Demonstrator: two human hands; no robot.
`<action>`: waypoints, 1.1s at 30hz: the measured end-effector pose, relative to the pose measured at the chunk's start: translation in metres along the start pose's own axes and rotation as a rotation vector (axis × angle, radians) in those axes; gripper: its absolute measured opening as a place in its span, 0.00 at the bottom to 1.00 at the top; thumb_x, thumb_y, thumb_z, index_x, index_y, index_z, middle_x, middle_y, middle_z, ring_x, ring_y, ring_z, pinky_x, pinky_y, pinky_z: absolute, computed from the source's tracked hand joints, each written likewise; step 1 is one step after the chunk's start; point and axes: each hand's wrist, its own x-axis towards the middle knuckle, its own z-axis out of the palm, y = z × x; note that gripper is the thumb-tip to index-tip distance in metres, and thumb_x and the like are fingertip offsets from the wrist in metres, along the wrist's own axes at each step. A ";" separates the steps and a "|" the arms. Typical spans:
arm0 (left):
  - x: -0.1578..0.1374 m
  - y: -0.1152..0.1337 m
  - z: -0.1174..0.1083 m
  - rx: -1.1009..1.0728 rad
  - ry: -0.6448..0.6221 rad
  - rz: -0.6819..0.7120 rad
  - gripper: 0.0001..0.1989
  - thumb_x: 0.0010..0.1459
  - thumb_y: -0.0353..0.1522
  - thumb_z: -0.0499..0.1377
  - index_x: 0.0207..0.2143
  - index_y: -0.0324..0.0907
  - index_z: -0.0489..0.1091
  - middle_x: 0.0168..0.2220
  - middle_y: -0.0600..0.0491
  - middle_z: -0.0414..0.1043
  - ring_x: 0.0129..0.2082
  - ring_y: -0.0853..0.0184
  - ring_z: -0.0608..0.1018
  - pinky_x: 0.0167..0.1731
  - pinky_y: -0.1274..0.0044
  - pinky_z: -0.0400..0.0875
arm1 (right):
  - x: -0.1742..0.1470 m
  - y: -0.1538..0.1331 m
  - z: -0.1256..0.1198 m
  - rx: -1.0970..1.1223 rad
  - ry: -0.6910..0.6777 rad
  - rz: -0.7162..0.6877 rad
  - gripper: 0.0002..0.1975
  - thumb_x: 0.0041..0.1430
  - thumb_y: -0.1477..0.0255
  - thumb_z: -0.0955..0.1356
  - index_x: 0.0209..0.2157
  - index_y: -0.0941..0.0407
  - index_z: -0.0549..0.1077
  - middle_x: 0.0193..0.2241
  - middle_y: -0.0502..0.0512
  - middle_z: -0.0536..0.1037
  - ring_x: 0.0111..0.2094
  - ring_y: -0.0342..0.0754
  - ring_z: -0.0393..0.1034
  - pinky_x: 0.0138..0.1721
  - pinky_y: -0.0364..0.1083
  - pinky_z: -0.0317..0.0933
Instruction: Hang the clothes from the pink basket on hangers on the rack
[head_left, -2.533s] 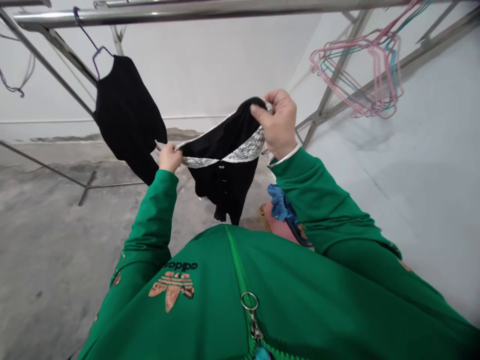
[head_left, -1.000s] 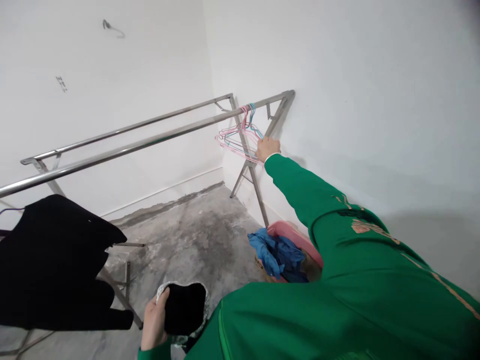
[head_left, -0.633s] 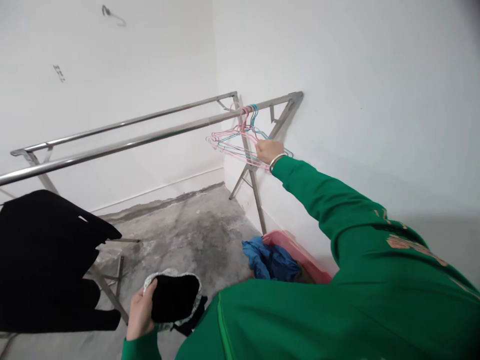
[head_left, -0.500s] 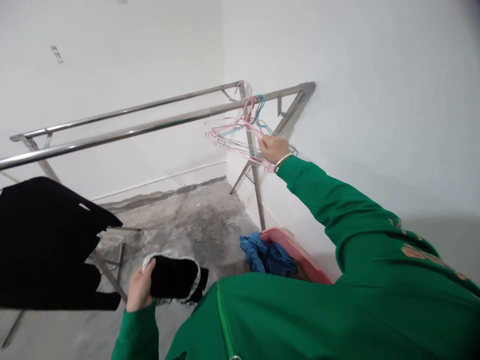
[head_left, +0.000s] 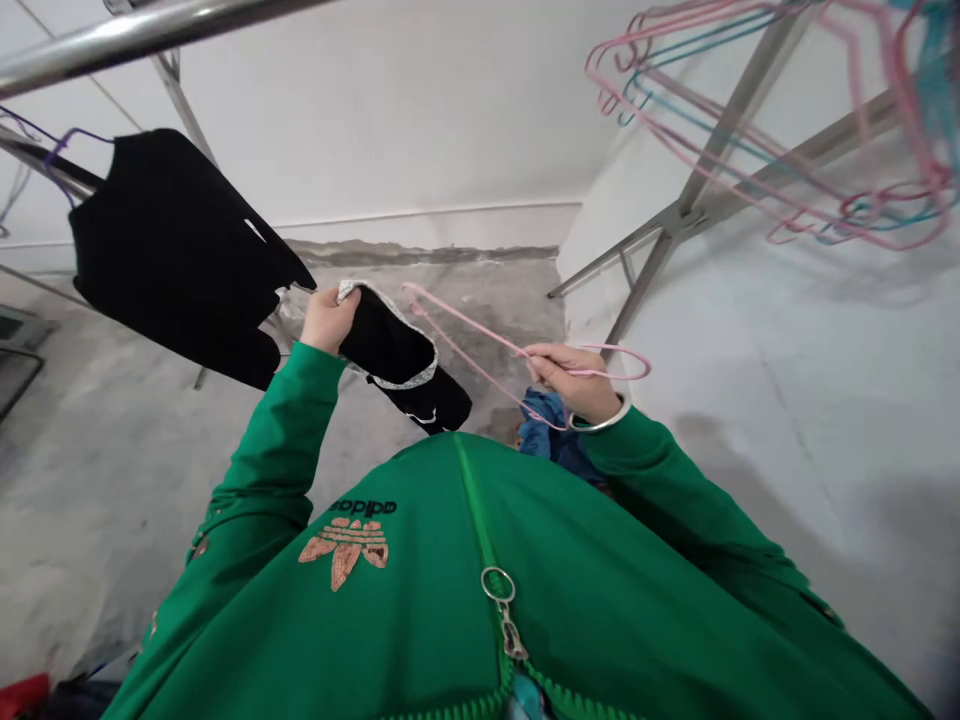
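My left hand is closed on the edge of a black garment with a pale patterned trim, which hangs open at its top; its lower part is partly hidden behind my jacket. My right hand grips a pink clothes hanger near its neck, the hook pointing right and the long body reaching left toward the garment. The hanger's far end is close to the trim but appears apart from it.
At the upper right, several pink and blue hangers hang from the metal drying rack. A black garment hangs on a purple hanger at left. Blue cloth lies below my right hand. A rack bar crosses the upper left.
My right hand has come down from the rack with one pink hanger, leaving the others there. My left hand still holds the trimmed black garment. The view has tilted downward.
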 end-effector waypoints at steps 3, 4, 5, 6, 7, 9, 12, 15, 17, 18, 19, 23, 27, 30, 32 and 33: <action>0.002 0.003 -0.001 0.133 0.022 0.025 0.11 0.59 0.35 0.56 0.33 0.36 0.73 0.25 0.56 0.70 0.31 0.68 0.74 0.35 0.76 0.67 | -0.010 -0.023 0.014 0.027 -0.117 0.000 0.11 0.58 0.65 0.65 0.35 0.55 0.76 0.21 0.49 0.71 0.23 0.42 0.64 0.27 0.43 0.59; -0.001 0.004 -0.002 0.220 0.018 0.037 0.12 0.59 0.36 0.56 0.33 0.36 0.74 0.26 0.54 0.71 0.33 0.65 0.75 0.36 0.75 0.67 | -0.012 -0.029 0.020 0.025 -0.139 0.005 0.10 0.58 0.66 0.65 0.34 0.55 0.76 0.21 0.49 0.71 0.24 0.42 0.65 0.27 0.43 0.59; -0.004 0.006 -0.002 0.322 0.008 0.054 0.12 0.60 0.37 0.56 0.34 0.37 0.74 0.27 0.51 0.73 0.35 0.62 0.76 0.37 0.73 0.66 | -0.014 -0.034 0.026 0.027 -0.156 0.016 0.10 0.58 0.67 0.64 0.34 0.55 0.76 0.21 0.49 0.72 0.24 0.42 0.65 0.27 0.43 0.59; -0.009 0.008 -0.002 0.432 -0.008 0.076 0.13 0.60 0.38 0.55 0.35 0.38 0.74 0.29 0.48 0.74 0.37 0.58 0.76 0.38 0.72 0.66 | -0.014 -0.037 0.033 0.035 -0.167 0.030 0.10 0.57 0.67 0.64 0.33 0.56 0.76 0.21 0.49 0.72 0.24 0.42 0.64 0.27 0.43 0.58; -0.015 0.011 0.000 0.537 -0.029 0.101 0.14 0.61 0.39 0.54 0.36 0.39 0.75 0.31 0.46 0.75 0.39 0.55 0.77 0.39 0.70 0.66 | -0.013 -0.038 0.041 0.049 -0.175 0.046 0.11 0.57 0.67 0.64 0.33 0.56 0.76 0.21 0.49 0.71 0.23 0.41 0.64 0.27 0.43 0.58; -0.031 0.018 0.009 0.699 -0.090 0.169 0.15 0.62 0.38 0.51 0.41 0.40 0.74 0.36 0.43 0.76 0.42 0.52 0.77 0.40 0.69 0.65 | -0.006 -0.034 0.059 0.074 -0.169 0.072 0.11 0.57 0.67 0.63 0.33 0.57 0.75 0.20 0.49 0.71 0.23 0.41 0.63 0.27 0.42 0.57; -0.058 0.031 0.033 0.848 -0.260 0.313 0.15 0.63 0.34 0.48 0.45 0.41 0.72 0.41 0.41 0.76 0.44 0.52 0.77 0.39 0.69 0.66 | 0.014 -0.020 0.089 0.091 -0.108 0.100 0.10 0.55 0.69 0.63 0.30 0.58 0.73 0.20 0.48 0.70 0.22 0.40 0.61 0.26 0.41 0.54; -0.082 0.040 0.056 0.909 -0.428 0.435 0.16 0.63 0.31 0.45 0.47 0.38 0.69 0.41 0.39 0.74 0.43 0.52 0.77 0.36 0.70 0.66 | 0.034 -0.004 0.112 0.138 -0.040 0.125 0.11 0.53 0.68 0.64 0.21 0.58 0.67 0.17 0.47 0.66 0.21 0.39 0.58 0.26 0.41 0.53; -0.089 0.041 0.062 0.916 -0.455 0.448 0.17 0.64 0.30 0.44 0.49 0.37 0.67 0.41 0.38 0.73 0.42 0.53 0.77 0.34 0.70 0.66 | 0.043 0.003 0.116 0.195 -0.018 0.116 0.14 0.52 0.67 0.64 0.18 0.57 0.63 0.16 0.47 0.64 0.21 0.39 0.56 0.25 0.41 0.52; -0.089 0.041 0.062 0.917 -0.445 0.447 0.18 0.64 0.30 0.43 0.50 0.37 0.66 0.41 0.39 0.73 0.42 0.54 0.77 0.34 0.71 0.66 | 0.046 0.005 0.114 0.222 -0.015 0.102 0.14 0.53 0.66 0.64 0.18 0.58 0.64 0.16 0.47 0.64 0.21 0.39 0.56 0.25 0.41 0.52; -0.088 0.040 0.061 0.920 -0.425 0.452 0.18 0.64 0.29 0.43 0.52 0.37 0.65 0.41 0.39 0.72 0.41 0.55 0.77 0.34 0.71 0.65 | 0.048 0.005 0.110 0.244 -0.015 0.086 0.13 0.53 0.66 0.64 0.19 0.58 0.65 0.16 0.47 0.64 0.21 0.39 0.56 0.25 0.41 0.52; -0.073 0.038 0.049 0.928 -0.268 0.589 0.16 0.64 0.29 0.44 0.46 0.40 0.69 0.45 0.38 0.70 0.48 0.52 0.73 0.40 0.66 0.63 | 0.055 -0.003 0.083 0.212 -0.072 0.006 0.08 0.53 0.69 0.65 0.27 0.59 0.72 0.17 0.47 0.66 0.20 0.39 0.58 0.24 0.41 0.53; -0.058 0.043 0.045 0.932 -0.299 0.684 0.14 0.65 0.30 0.45 0.40 0.38 0.70 0.44 0.39 0.70 0.48 0.52 0.72 0.44 0.65 0.62 | 0.070 -0.013 0.062 0.136 -0.143 -0.084 0.05 0.54 0.73 0.67 0.27 0.60 0.72 0.17 0.47 0.68 0.20 0.38 0.60 0.24 0.40 0.54; -0.054 0.048 0.045 0.964 -0.467 0.661 0.14 0.66 0.33 0.45 0.43 0.36 0.68 0.41 0.40 0.72 0.42 0.55 0.75 0.39 0.70 0.64 | 0.083 -0.011 0.055 0.131 -0.254 -0.120 0.04 0.55 0.73 0.68 0.28 0.60 0.72 0.18 0.47 0.69 0.21 0.38 0.61 0.24 0.39 0.56; -0.055 0.050 0.045 0.976 -0.518 0.646 0.15 0.67 0.35 0.45 0.44 0.36 0.66 0.42 0.41 0.72 0.42 0.57 0.76 0.36 0.72 0.64 | 0.089 -0.006 0.054 0.141 -0.318 -0.126 0.04 0.56 0.73 0.69 0.30 0.60 0.72 0.18 0.47 0.70 0.21 0.38 0.62 0.25 0.39 0.57; -0.056 0.051 0.046 0.977 -0.530 0.641 0.15 0.67 0.36 0.45 0.44 0.37 0.66 0.42 0.41 0.72 0.42 0.57 0.76 0.35 0.73 0.64 | 0.090 -0.004 0.055 0.146 -0.334 -0.128 0.05 0.56 0.72 0.69 0.30 0.60 0.72 0.18 0.47 0.70 0.22 0.38 0.62 0.25 0.39 0.57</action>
